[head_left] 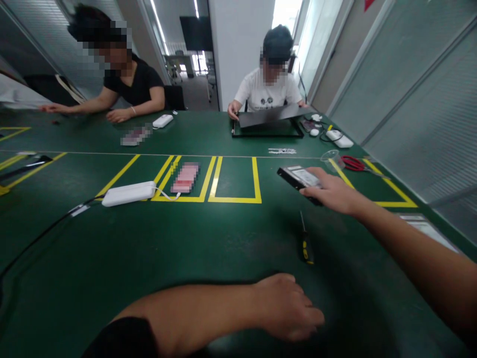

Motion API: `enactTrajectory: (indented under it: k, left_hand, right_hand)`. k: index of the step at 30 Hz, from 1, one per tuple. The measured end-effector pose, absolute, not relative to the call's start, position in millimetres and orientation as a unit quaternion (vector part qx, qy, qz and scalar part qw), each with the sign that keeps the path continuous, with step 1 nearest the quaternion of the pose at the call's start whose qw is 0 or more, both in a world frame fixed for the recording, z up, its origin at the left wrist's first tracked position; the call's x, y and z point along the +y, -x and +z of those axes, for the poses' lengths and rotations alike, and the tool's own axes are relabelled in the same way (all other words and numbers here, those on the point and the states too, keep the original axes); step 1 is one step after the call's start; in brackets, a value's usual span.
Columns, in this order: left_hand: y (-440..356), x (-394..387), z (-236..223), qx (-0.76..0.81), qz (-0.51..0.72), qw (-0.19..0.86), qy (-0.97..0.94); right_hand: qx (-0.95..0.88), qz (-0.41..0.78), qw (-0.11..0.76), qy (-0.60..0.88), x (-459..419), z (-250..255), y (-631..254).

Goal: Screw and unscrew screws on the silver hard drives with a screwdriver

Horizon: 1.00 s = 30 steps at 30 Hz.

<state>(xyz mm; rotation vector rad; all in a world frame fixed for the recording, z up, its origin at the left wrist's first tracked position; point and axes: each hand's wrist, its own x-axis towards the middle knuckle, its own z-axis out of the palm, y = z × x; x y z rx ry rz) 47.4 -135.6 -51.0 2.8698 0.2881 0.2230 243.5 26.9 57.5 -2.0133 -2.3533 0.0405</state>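
The green surface (160,248) carries everything. Toward its near edge rests the left hand (286,308), fingers curled; whether they clasp anything cannot be told. Nearer the right edge, the right hand (335,190) grasps a hard drive (300,175), raised, its long axis slanting far-left to near-right. Between the hands lies a screwdriver (306,243), shaft toward the far edge, handle nearer the left hand.

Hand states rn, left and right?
Left hand: curled closed, no object visible in it.
Right hand: closed, holding a hard drive.
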Motion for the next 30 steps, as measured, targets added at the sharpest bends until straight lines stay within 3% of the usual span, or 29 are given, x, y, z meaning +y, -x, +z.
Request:
enactTrajectory:
  k: [9,21,30]
  left_hand:
    - [-46,-149,-57,0.008,0.128,0.086,-0.988]
    - [-48,-158,-63,-0.061,0.148,0.067,-0.985]
    - [-50,-168,-75,-0.104,0.150,0.066,-0.981]
  right_hand:
    - [-0.842,0.023,-0.034,0.538,-60,36,-138]
    - [-0.826,-0.017,-0.045,0.561,-94,-17,-129]
    - [-0.820,-0.005,-0.020,0.572,-117,-26,-129]
